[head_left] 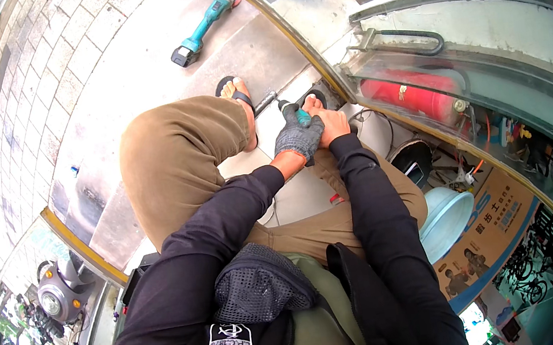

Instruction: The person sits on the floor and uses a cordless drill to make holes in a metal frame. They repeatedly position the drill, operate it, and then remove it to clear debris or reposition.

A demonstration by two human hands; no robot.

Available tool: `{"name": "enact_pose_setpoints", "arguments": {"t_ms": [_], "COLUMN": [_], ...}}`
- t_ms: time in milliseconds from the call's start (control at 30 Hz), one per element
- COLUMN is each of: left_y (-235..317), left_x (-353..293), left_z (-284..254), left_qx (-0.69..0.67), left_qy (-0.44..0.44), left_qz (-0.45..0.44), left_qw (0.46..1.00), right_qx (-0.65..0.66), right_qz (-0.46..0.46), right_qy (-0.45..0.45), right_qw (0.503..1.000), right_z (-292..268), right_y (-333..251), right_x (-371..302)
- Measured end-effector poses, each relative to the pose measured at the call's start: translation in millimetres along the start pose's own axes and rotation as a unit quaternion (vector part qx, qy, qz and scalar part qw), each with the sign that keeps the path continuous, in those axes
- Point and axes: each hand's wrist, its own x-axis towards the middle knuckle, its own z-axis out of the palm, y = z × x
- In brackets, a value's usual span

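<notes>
Black jacket (pixel 162 313) – brown trousers (pixel 172 151) – grey left glove (pixel 299 139).

Charcoal grey over the glove (pixel 294 144) on the left hand (pixel 299 132), teal on the tool (pixel 303 118) at its fingers; black along the sleeves (pixel 251 193) behind both hands, brown on the trousers (pixel 170 158) to their left; ahead-left, teal and black on the power tool (pixel 205 29); rightward, red cylinder (pixel 413 96), pale-blue basin (pixel 447 218); far left, grid-patterned pale paving (pixel 69 56)
</notes>
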Motion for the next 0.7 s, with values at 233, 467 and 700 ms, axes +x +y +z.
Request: {"name": "enact_pose_setpoints", "arguments": {"t_ms": [233,467,700], "left_y": [-16,-30,-16], "left_x": [-2,-3,-9], "left_z": [22,37,32], "left_qx": [-0.309,-0.458,-0.408], "left_qy": [0.084,0.068,0.11], "left_qz": [0.004,-0.062,-0.013], "left_qw": [0.947,0.884,0.906], "right_qx": [-0.187,-0.386,-0.26], "right_qz": [-0.194,-0.284,-0.217], "right_qy": [0.038,0.006,-0.039], "right_qw": [0.962,0.878,0.94], "right_z": [-28,-41,-47], "right_y": [-4,-26,-18], "right_x": [33,45,51]}}
